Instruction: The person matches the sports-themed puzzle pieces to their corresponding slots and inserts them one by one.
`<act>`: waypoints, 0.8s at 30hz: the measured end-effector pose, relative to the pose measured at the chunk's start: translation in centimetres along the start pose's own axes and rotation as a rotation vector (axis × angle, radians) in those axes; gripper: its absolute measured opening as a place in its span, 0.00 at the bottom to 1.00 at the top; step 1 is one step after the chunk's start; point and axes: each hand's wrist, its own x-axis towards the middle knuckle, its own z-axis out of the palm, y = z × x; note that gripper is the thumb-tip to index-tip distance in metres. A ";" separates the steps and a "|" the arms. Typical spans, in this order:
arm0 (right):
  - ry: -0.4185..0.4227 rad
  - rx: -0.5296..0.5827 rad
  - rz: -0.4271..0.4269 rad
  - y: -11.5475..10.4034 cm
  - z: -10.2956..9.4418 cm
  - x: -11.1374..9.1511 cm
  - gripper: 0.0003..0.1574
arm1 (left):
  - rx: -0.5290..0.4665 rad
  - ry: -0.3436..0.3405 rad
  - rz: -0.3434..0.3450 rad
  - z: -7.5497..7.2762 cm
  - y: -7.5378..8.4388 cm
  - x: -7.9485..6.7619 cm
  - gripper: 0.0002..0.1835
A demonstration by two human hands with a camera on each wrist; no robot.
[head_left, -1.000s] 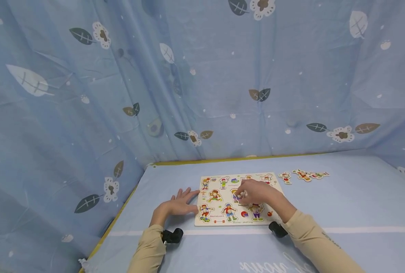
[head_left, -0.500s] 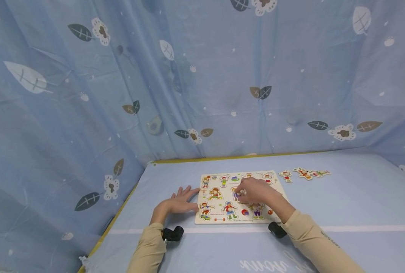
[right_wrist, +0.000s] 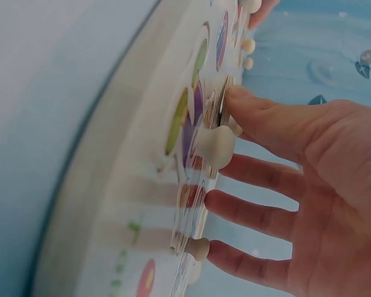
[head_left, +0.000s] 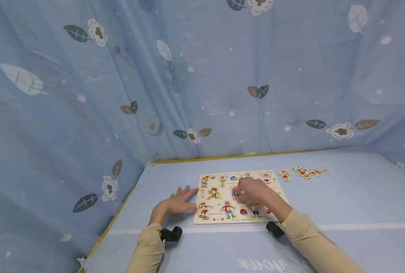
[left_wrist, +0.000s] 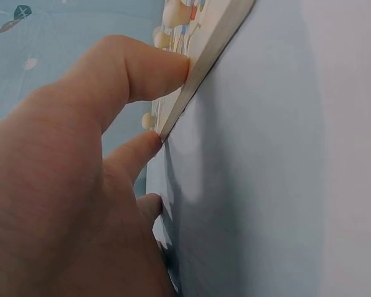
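Observation:
A wooden knob puzzle board (head_left: 225, 194) with cartoon sports figures lies on the table. My left hand (head_left: 178, 203) is spread beside its left edge; in the left wrist view, the thumb (left_wrist: 164, 74) and a fingertip touch the board's side. Over the middle of the board is my right hand (head_left: 253, 190), thumb and forefinger at a figure-shaped puzzle piece (head_left: 235, 194) in the middle row. In the right wrist view the thumb (right_wrist: 250, 108) meets that piece's edge, and the other fingers extend towards the board. The forefinger is hidden there.
Loose puzzle pieces lie beyond the board's right corner: one alone (head_left: 284, 174) and an overlapping group (head_left: 302, 172). Wooden knobs (right_wrist: 216, 147) stick up from pieces on the board. A blue patterned curtain (head_left: 202, 76) hangs behind the blue-covered table (head_left: 352, 189).
The right thumb and forefinger have shifted slightly left over the middle piece, covering its knob, which showed before. The left hand stays at the board's edge. The view shifts slightly.

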 end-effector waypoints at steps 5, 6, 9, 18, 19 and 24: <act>0.001 -0.003 0.000 -0.2 0.1 0.0 0.22 | -0.014 0.010 0.002 0.2 -0.2 -0.1 0.48; 0.002 -0.002 0.000 -0.2 0.1 0.0 0.22 | -0.018 0.011 0.003 0.2 -0.3 -0.2 0.48; 0.001 0.003 0.007 -0.2 0.2 0.0 0.22 | -0.017 0.011 0.004 0.3 -0.3 -0.2 0.48; 0.008 0.011 0.022 -0.2 0.2 -0.1 0.22 | -0.011 0.008 -0.007 0.2 -0.1 -0.1 0.48; 0.010 0.011 0.024 -0.2 0.2 -0.1 0.22 | -0.010 0.007 -0.008 0.2 -0.1 -0.1 0.48; 0.019 0.033 0.021 0.0 0.2 0.0 0.22 | -0.002 0.007 -0.007 0.1 0.0 0.0 0.48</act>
